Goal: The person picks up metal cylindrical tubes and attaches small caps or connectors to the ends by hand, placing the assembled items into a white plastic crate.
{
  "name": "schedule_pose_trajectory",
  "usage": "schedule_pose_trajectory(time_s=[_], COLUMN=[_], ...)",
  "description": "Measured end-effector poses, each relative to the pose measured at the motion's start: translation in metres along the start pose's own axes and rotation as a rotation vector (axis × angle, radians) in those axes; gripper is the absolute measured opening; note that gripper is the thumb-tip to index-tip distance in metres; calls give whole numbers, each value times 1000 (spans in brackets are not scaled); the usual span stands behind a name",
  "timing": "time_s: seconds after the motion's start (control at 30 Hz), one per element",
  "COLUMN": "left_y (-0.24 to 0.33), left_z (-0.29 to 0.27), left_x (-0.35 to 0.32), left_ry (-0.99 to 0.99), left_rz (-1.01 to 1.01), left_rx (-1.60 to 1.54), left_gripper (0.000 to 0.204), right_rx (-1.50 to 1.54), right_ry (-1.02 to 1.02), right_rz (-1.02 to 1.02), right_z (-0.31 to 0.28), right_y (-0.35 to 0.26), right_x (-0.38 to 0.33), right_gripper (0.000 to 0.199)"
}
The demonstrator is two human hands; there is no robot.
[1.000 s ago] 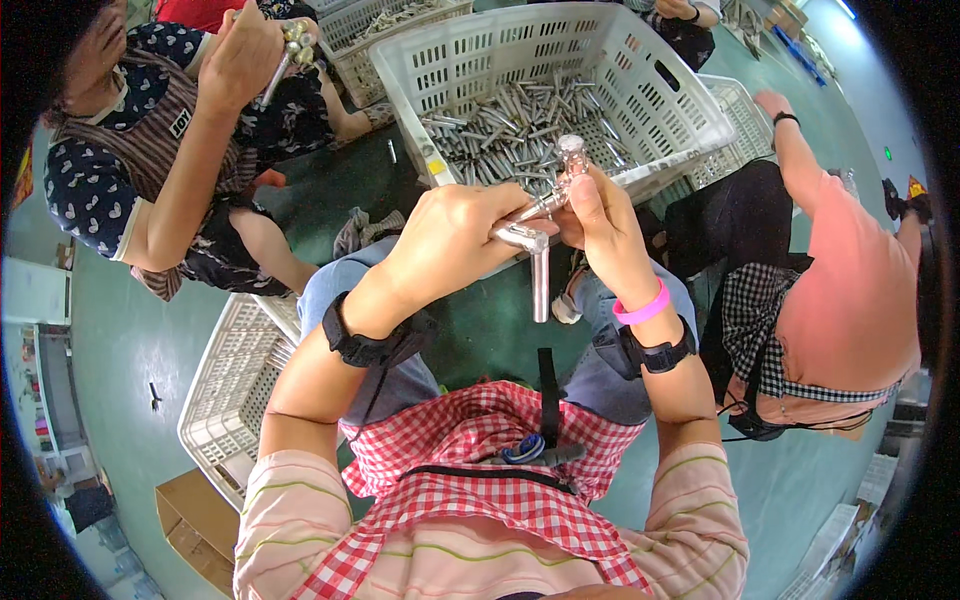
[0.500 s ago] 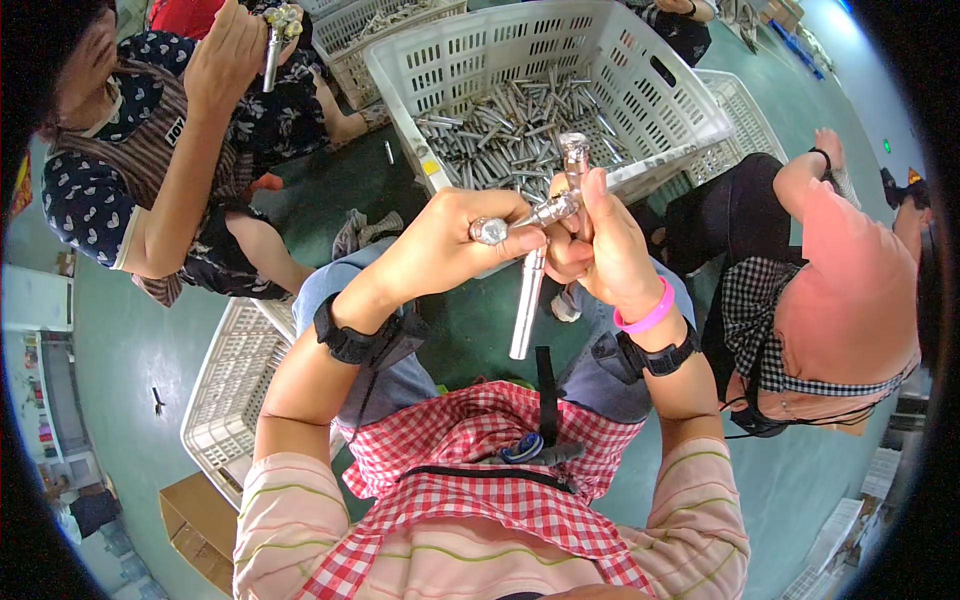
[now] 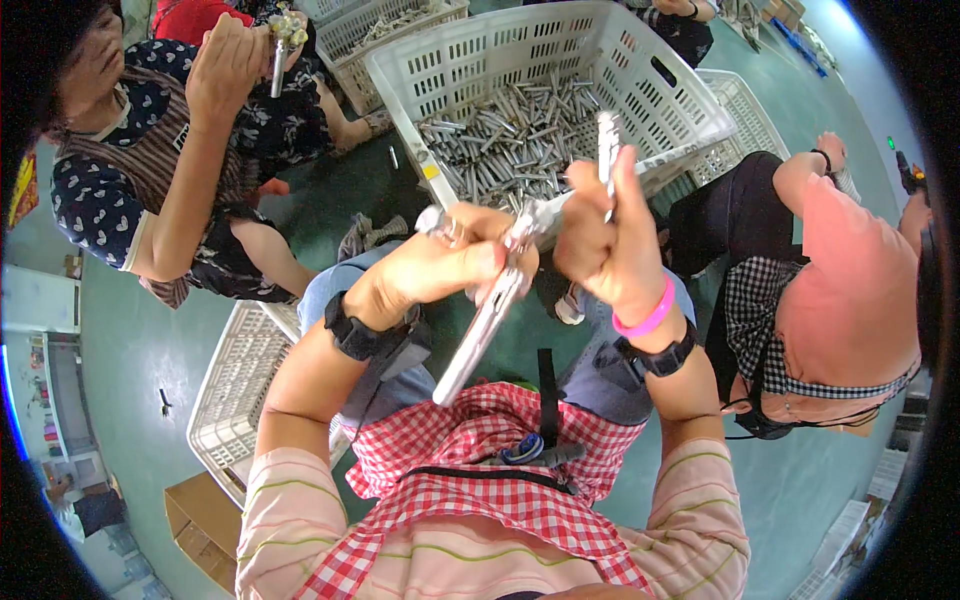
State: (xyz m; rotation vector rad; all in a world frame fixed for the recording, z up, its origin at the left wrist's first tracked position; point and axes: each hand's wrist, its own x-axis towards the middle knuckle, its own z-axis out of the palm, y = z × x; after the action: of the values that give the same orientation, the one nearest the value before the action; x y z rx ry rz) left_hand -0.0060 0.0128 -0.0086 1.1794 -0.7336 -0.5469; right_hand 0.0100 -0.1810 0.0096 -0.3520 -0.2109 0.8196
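My left hand (image 3: 435, 260) is closed around a shiny metal fitting (image 3: 485, 335). Its long round rod slants down toward my lap, and a cross-piece sticks out at its upper end beside my thumb. A rounded metal end (image 3: 432, 220) shows above the knuckles of the same hand. To the right and apart from it, my right hand (image 3: 615, 245) grips a slim metal piece (image 3: 607, 145) between thumb and fingers, its tip pointing up. Both hands are blurred by motion. Just beyond them stands a white plastic crate (image 3: 430, 185) holding many short metal rods (image 3: 500, 135).
Another person's hand (image 3: 222, 75) at the left holds up a metal piece with a yellowish cluster (image 3: 285, 45). At right sits a person in a pink top (image 3: 855, 270). A white crate (image 3: 225, 385) and cardboard box (image 3: 200, 510) stand lower left.
My hands have come apart: the right hand's metal piece has risen away from the fitting. My left hand has moved left, and the long rod now slants lower left.
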Motion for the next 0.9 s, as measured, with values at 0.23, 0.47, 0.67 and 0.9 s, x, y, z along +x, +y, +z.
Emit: schedule_pose_trajectory(time_s=[0.23,0.47,0.67,0.9], left_y=[8,6,12,3], left_z=[-1,8,8,0], left_x=[7,8,9,15], left_ry=[194,244,423,786], left_rz=[138,118,94,200], left_rx=[-162,-84,194,614], left_gripper=[72,63,24,15], right_rx=[-215,-368,-527,-465], right_ry=[-17,180,171,144], right_rz=[-72,-98,-251,-186], right_z=[2,0,-13,-16], right_y=[1,12,22,21], right_x=[2,8,14,19], right_gripper=[50,21,20,33])
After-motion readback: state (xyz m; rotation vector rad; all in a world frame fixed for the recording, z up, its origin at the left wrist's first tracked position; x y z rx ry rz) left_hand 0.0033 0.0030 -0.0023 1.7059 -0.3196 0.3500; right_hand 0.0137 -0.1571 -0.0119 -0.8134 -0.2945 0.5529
